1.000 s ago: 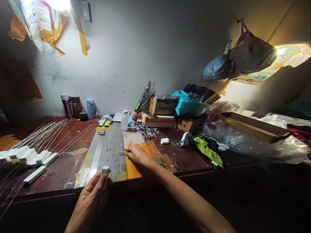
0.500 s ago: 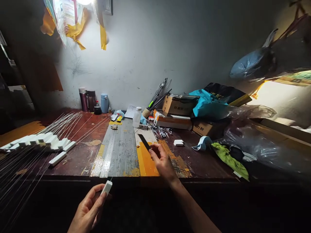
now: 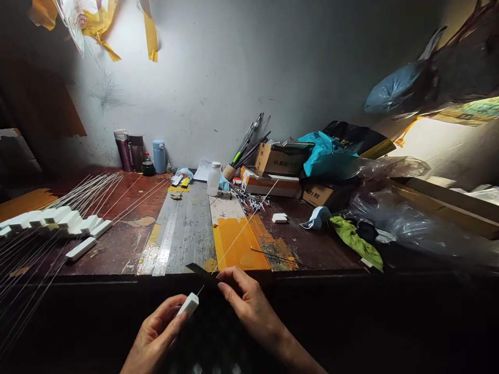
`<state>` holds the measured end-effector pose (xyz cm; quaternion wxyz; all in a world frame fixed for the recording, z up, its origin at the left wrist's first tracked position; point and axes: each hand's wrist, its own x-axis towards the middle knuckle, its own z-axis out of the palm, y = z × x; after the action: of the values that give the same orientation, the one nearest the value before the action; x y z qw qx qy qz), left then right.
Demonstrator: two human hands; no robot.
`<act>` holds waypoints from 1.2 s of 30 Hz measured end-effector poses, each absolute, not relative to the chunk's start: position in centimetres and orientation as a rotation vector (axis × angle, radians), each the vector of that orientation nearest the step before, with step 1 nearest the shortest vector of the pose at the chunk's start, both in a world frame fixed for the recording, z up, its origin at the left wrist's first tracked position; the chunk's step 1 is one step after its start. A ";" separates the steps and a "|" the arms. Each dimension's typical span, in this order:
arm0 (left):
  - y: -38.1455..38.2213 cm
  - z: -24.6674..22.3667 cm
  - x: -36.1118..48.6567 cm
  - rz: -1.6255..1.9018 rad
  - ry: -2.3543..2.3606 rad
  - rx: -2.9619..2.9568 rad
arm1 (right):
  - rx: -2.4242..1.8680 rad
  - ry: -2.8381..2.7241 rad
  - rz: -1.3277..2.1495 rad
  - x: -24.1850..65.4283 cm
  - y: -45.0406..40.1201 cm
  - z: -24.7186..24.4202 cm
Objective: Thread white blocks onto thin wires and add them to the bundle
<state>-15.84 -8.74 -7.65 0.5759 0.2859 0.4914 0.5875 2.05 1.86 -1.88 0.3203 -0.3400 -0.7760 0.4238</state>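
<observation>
My left hand (image 3: 156,332) is closed on a small white rectangular block (image 3: 189,305), held tilted in front of the table edge. A thin pale rod (image 3: 246,227) runs up and to the right from near the block's far end, over the table. In my right hand (image 3: 253,309) is a dark flat strip (image 3: 198,269), pinched between thumb and fingers. The strip lies across or very near the rod, just beyond the block; whether they touch I cannot tell. Several white blocks (image 3: 50,217) with thin rods are stacked at left, one block (image 3: 81,249) lying in front.
A metal ruler (image 3: 166,244) lies on the grey board (image 3: 191,234), beside orange sheeting (image 3: 241,244). Behind stand a white bottle (image 3: 213,179), flasks (image 3: 123,151) and boxes (image 3: 283,158). On the right are white pieces (image 3: 279,218), a green cloth (image 3: 356,241) and clear plastic (image 3: 409,228).
My right hand has brought the dark strip down and left, close to the block. My left hand has shifted right with the block. The long rod now shows over the table; the view has shifted slightly.
</observation>
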 end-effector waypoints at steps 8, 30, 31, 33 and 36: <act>-8.9 -8.1 -15.7 1.377 1.353 0.675 | -0.901 -1.755 1.443 2.0 2.5 -3.0; -9.9 -9.6 -15.6 1.381 1.436 0.679 | -0.913 -1.925 1.021 1.8 -0.6 -5.2; -9.9 -9.6 -15.6 1.372 1.424 0.671 | -0.889 -1.914 0.986 1.7 -0.7 -5.3; -9.8 -9.4 -15.5 1.368 1.419 0.667 | -0.833 -1.896 0.886 1.6 -0.8 -5.4; -9.7 -9.2 -15.4 1.387 1.449 0.681 | -0.776 -1.926 0.823 1.5 -0.9 -5.4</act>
<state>-15.42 -9.70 -9.24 0.4897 0.2802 0.5965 0.5709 1.49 -0.92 -5.43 0.4386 -0.3121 -0.7749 0.3311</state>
